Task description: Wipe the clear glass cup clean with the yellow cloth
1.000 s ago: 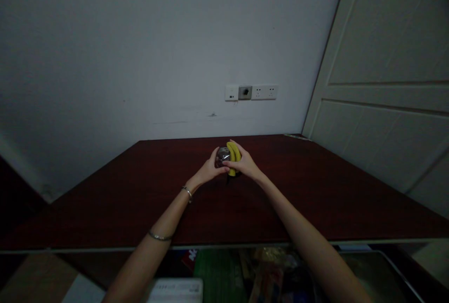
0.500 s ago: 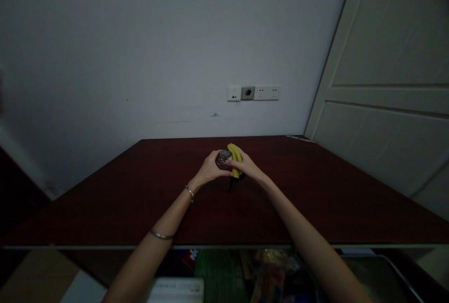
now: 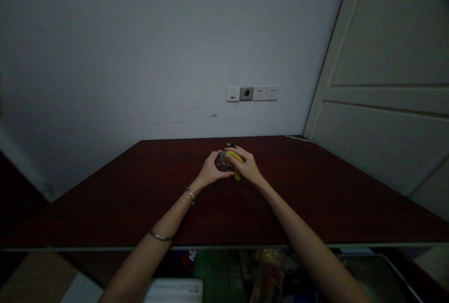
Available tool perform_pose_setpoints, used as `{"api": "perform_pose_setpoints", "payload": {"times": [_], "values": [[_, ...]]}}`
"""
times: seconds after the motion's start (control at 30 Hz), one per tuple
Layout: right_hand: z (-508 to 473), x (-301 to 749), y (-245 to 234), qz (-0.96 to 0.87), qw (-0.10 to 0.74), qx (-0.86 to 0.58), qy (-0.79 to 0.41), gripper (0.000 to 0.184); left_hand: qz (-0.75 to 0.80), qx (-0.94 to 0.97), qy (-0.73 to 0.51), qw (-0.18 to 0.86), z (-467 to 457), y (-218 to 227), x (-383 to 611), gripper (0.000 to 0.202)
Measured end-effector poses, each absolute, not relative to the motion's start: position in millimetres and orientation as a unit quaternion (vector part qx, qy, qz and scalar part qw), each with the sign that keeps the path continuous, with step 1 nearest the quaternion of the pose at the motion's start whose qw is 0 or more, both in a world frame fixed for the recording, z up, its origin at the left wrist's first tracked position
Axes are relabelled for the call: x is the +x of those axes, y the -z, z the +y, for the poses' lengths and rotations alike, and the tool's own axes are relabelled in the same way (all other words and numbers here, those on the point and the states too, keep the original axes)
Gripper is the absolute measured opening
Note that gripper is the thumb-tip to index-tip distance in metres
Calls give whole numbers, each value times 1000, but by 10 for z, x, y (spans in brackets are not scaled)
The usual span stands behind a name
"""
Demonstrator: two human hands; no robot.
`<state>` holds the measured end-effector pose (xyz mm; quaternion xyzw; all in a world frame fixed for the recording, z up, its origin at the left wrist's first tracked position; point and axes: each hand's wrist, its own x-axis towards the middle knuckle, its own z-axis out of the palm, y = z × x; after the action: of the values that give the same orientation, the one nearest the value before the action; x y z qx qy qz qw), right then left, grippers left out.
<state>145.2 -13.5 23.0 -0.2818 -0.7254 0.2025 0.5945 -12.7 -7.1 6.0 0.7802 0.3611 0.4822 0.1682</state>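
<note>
Over the middle of the dark red tabletop, my left hand (image 3: 211,170) curls round a dark, round thing (image 3: 225,162) with a shiny, see-through look. Its thumb and fingers are wrapped about the left side of it. From the right, my right hand (image 3: 248,166) grips a curved yellow thing (image 3: 235,156) with a black part at its far end, pressed up against the round thing. Another yellow piece shows below the right fingers. The exact kind of either thing is too small and dim to tell. A bracelet (image 3: 190,195) circles my left wrist.
The dark red tabletop (image 3: 140,191) reaches back to a white wall with sockets (image 3: 265,93). A pale panelled door (image 3: 386,97) stands at the right. Under the front edge are a white box (image 3: 178,290), a green thing (image 3: 219,275) and several packets.
The yellow thing has turned in my right hand: its black part was at the near end and now shows at the far end. My left hand has hardly moved.
</note>
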Motion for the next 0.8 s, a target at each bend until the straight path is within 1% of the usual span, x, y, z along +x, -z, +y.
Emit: {"api": "perform_pose_setpoints", "payload": {"times": [0.23, 0.33, 0.47, 0.57, 0.67, 0.73, 0.8], "values": [[-12, 1455, -195, -651, 612, -337, -298, 34, 356, 804, -463, 111, -154, -92, -78, 71], [-51, 1447, -190, -669, 613, -322, -270, 31, 361, 801, -468, 95, -123, -71, -80, 71], [-172, 1437, -206, -738, 589, -260, -201, 26, 374, 786, -482, 99, -80, -32, -92, 67], [-186, 1429, -203, -740, 593, -254, -193, 26, 365, 790, -480, 110, -103, -35, -87, 66], [-110, 1426, -184, -685, 620, -295, -243, 26, 340, 810, -464, 110, -156, -57, -67, 68], [-60, 1431, -175, -654, 624, -316, -287, 28, 334, 818, -457, 103, -175, -64, -53, 70], [-52, 1439, -177, -656, 620, -316, -293, 29, 338, 816, -458, 95, -168, -55, -44, 71]]}}
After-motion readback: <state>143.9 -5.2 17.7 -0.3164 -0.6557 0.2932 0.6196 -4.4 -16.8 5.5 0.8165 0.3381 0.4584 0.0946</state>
